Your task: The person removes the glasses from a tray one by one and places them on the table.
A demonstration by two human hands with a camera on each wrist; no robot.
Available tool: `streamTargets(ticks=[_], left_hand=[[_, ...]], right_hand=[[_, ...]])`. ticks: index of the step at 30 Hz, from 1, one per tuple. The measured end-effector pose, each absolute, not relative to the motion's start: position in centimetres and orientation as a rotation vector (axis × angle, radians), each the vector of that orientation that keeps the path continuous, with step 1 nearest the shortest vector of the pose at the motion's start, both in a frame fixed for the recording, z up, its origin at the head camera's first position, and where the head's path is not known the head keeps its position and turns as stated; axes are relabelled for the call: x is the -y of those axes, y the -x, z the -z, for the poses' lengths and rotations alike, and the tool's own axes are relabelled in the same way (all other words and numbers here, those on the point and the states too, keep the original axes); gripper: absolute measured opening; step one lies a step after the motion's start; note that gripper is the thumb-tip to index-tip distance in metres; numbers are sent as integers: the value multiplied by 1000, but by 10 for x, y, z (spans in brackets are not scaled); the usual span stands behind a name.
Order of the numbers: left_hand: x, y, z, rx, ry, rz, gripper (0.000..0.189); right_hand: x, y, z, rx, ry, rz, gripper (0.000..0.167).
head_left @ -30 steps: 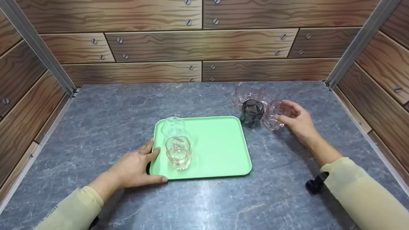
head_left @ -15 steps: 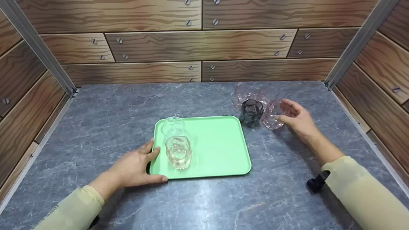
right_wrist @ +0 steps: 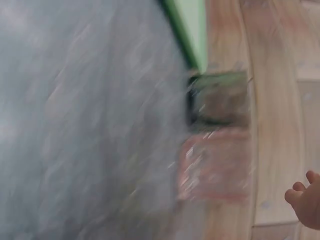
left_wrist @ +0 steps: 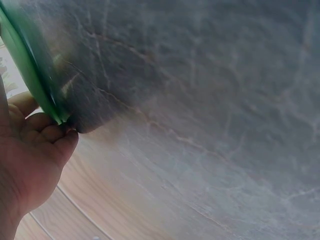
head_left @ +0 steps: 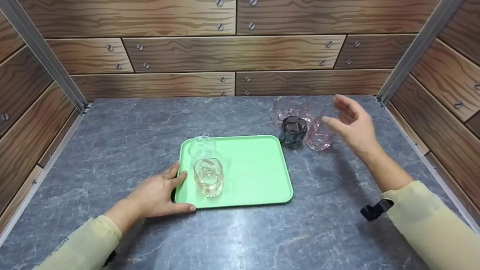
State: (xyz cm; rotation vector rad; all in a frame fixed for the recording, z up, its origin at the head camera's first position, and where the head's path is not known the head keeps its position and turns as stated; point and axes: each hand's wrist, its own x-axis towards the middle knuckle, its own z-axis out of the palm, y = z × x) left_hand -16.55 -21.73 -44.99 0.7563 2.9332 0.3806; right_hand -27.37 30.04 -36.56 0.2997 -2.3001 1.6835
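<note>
At the near left corner of the green tray (head_left: pixel 251 172) is my left hand (head_left: pixel 153 197). It grips the tray's edge, thumb along the front and fingers at the left side; the left wrist view shows those fingers curled at the rim. On the tray's left part stand a clear glass (head_left: pixel 209 180) and, behind it, a fainter clear glass (head_left: pixel 202 147). My right hand (head_left: pixel 356 129) is raised, fingers spread and holding nothing, just right of a pink glass (head_left: pixel 319 140). Beside that glass stands a dark grey glass (head_left: pixel 293 132), close to the tray's back right corner.
More pink-tinted glassware (head_left: pixel 287 112) stands behind the dark glass. Everything is on a grey marbled table (head_left: pixel 123 131). Wood-patterned panels (head_left: pixel 180 54) rise at the back and both sides, with metal posts (head_left: pixel 416 56) in the corners.
My right hand has let go of the pink glass and lifted up and away to the right. The left hand stays at the tray; the glasses stand as before.
</note>
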Motion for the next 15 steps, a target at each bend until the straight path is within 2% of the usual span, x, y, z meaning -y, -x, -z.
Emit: streamTargets(ticks=[7, 15], left_hand=[[217, 166, 451, -2941, -768, -379, 117], [218, 166, 451, -2944, -771, -380, 117]], right_hand=[[-254, 250, 350, 2271, -496, -1755, 75], [-191, 228, 363, 2265, -714, -1885, 74]])
